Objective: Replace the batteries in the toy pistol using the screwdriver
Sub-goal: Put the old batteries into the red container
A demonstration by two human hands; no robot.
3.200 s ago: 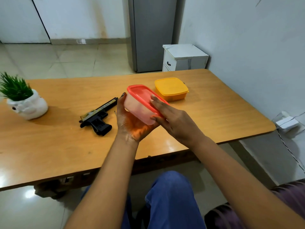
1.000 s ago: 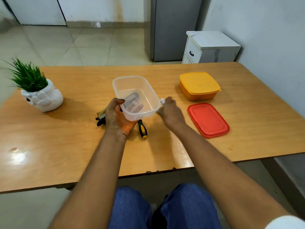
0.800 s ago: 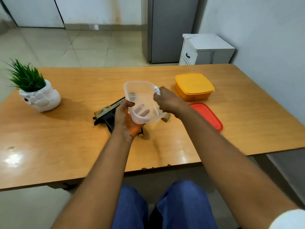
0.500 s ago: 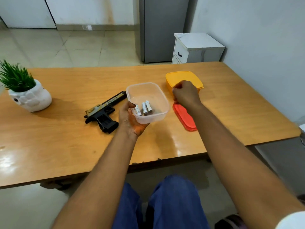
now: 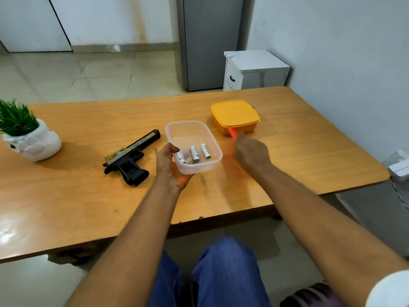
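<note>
Head view: pistol (image 5: pixel 130 157) flat on table (image 5: pixel 66 196), left of both hands, long axis running from grip near the person to barrel far-right; L hand (image 5: pixel 169 168) much nearer. L hand clamped on tub (image 5: pixel 192 134) w/ three batteries (image 5: pixel 194 153) inside. R hand (image 5: pixel 251 152) blurred, closed on red lid (image 5: pixel 232 132) by orange box (image 5: pixel 234 115); screwdriver not visible.

1. Wooden table (image 5: pixel 66 196), light brown, glossy, with a bright glare patch at its near left edge.
2. Floor (image 5: pixel 66 72): pale beige tiles, faint grout lines.
3. Walls (image 5: pixel 332 52): white, scuffed; a brownish stain on the far wall.
4. Grey tall cabinet or refrigerator (image 5: pixel 212 41) against the far wall.
5. Small white drawer unit (image 5: pixel 254 69) just beside it, dark handle.
6. Green plant in white pot (image 5: pixel 28 138), table's left end.
</note>
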